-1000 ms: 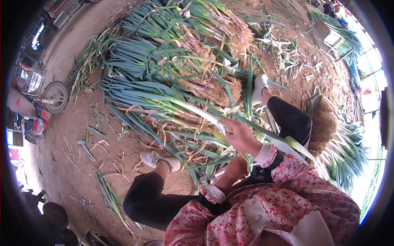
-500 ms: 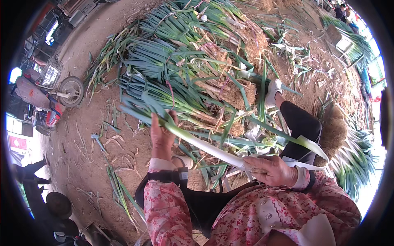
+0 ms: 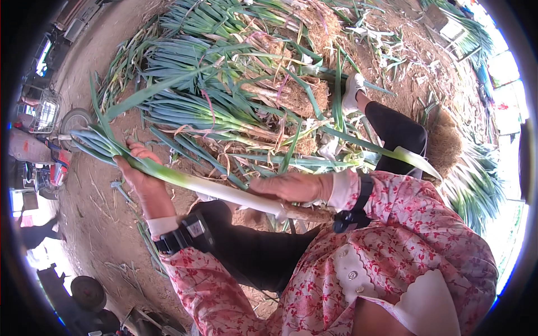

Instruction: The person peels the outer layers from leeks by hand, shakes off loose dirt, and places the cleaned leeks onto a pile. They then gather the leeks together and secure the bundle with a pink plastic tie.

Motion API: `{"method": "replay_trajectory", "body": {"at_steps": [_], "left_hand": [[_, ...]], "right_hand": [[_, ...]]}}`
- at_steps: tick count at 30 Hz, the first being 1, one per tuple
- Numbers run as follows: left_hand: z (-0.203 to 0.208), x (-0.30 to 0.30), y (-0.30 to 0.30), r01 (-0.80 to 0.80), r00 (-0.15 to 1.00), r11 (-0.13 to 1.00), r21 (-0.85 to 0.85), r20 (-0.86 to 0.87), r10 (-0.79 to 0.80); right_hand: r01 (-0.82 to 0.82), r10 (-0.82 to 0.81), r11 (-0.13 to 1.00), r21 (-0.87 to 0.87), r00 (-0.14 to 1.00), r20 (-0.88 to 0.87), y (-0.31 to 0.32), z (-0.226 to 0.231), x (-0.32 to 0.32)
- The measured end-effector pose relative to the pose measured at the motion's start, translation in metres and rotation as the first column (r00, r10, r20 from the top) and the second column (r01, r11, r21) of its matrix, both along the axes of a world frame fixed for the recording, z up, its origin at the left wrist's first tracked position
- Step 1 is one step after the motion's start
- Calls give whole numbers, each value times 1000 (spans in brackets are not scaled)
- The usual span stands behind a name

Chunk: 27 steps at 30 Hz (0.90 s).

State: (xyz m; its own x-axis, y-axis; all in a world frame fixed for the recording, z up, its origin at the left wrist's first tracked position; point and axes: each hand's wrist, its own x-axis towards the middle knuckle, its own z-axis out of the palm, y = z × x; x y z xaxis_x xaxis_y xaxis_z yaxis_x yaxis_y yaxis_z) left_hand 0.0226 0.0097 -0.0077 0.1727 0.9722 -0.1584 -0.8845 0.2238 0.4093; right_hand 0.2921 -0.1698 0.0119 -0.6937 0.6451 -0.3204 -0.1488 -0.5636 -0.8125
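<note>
Over the person's lap [image 3: 252, 246], a long leek [image 3: 224, 192] slants, its green end wrapped in the left hand [image 3: 140, 178]. The right hand [image 3: 294, 187], blurred, lies along the white shank; whether it grips, I can't tell. It looks light and fairly stiff, though probably slick and easily bruised: better held by the shank than the floppy leaves.

Pink floral blouse [image 3: 314, 285], scalloped white collar [image 3: 430, 305], black wrist straps [image 3: 178, 239], black trousers [image 3: 397, 130]
</note>
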Motion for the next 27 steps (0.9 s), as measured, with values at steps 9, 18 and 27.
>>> {"method": "replay_trajectory", "body": {"at_steps": [9, 18, 27], "left_hand": [[-41, -105, 11, -233, 961, 956, -177, 108, 254], [-46, -154, -14, -474, 854, 879, 53, -214, 474], [5, -61, -12, -299, 954, 944, 137, 61, 293]], "right_hand": [[126, -144, 956, -265, 988, -49, -59, -4, 19], [2, -479, 787, 617, 633, 608, -126, -14, 166], [-101, -738, 392, 914, 558, 378, 17, 30, 29]]}}
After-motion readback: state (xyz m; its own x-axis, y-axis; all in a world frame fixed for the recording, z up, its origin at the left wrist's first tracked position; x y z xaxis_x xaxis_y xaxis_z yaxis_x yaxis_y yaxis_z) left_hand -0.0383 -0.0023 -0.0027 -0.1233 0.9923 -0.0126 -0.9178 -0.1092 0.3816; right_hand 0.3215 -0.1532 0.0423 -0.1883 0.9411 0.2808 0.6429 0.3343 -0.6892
